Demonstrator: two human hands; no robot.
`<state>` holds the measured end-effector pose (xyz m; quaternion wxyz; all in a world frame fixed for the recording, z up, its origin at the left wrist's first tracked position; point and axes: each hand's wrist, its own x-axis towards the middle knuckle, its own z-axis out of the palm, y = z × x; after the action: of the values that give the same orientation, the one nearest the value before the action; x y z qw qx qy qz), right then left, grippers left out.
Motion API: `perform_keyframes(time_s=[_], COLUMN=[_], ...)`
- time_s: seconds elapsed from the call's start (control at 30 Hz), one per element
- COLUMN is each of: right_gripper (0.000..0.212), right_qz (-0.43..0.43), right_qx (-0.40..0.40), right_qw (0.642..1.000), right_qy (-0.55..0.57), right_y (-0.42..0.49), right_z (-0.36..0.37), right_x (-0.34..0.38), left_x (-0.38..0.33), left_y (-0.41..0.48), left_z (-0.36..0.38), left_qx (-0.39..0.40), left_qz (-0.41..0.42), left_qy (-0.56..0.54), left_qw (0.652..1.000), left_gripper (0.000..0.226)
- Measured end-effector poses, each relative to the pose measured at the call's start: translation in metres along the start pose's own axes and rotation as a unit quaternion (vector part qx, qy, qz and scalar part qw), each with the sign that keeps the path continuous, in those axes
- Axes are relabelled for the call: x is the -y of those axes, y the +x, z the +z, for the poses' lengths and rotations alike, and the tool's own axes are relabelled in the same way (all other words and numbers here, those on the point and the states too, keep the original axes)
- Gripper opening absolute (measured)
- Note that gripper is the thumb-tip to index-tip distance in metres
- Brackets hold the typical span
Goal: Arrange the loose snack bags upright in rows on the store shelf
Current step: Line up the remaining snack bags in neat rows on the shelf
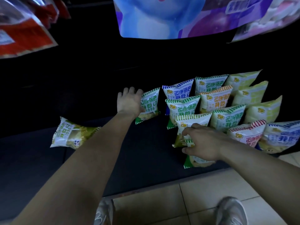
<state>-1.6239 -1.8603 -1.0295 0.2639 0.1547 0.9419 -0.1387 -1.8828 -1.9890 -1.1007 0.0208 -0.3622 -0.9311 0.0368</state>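
Observation:
Several white snack bags stand upright in rows on the right of the dark shelf (142,153). My left hand (129,102) reaches to the back, fingers straight, and touches the left side of a green-striped bag (150,105) that stands apart from the rows. My right hand (203,143) grips the front green-striped bag (190,123) of the left row between thumb and curled fingers. Another green bag (197,161) lies partly hidden under that hand. One loose bag (73,135) lies tilted on its side at the shelf's left.
Large red (24,34) and blue-purple (162,17) packets hang overhead at the top of the view. The back of the shelf is dark. Beige floor tiles (203,192) and my shoes (230,211) are below the shelf's front edge.

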Motion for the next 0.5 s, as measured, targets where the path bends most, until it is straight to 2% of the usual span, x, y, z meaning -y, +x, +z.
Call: perform_keyframes(time_s=[0.2, 0.37, 0.43, 0.5], right_gripper=[0.069, 0.064, 0.063, 0.064], right_qz=[-0.015, -0.08, -0.103, -0.118], right_qx=[-0.021, -0.068, -0.073, -0.065], right_qw=[0.999, 0.994, 0.992, 0.991], right_qy=[-0.024, -0.031, -0.027, -0.016], right_y=[0.006, 0.011, 0.012, 0.015], right_z=[-0.019, -0.031, -0.027, -0.015], right_x=[0.037, 0.117, 0.152, 0.182], left_x=[0.031, 0.091, 0.123, 0.156], left_y=[-0.038, -0.126, -0.172, -0.211], left_z=[-0.053, -0.105, -0.11, -0.108], left_qx=[0.058, 0.174, 0.199, 0.218], left_qz=[0.009, 0.06, 0.045, -0.013], left_qy=[-0.037, 0.0, -0.021, -0.077], left_qw=[0.998, 0.983, 0.979, 0.973], left_gripper=[0.08, 0.068, 0.066, 0.067])
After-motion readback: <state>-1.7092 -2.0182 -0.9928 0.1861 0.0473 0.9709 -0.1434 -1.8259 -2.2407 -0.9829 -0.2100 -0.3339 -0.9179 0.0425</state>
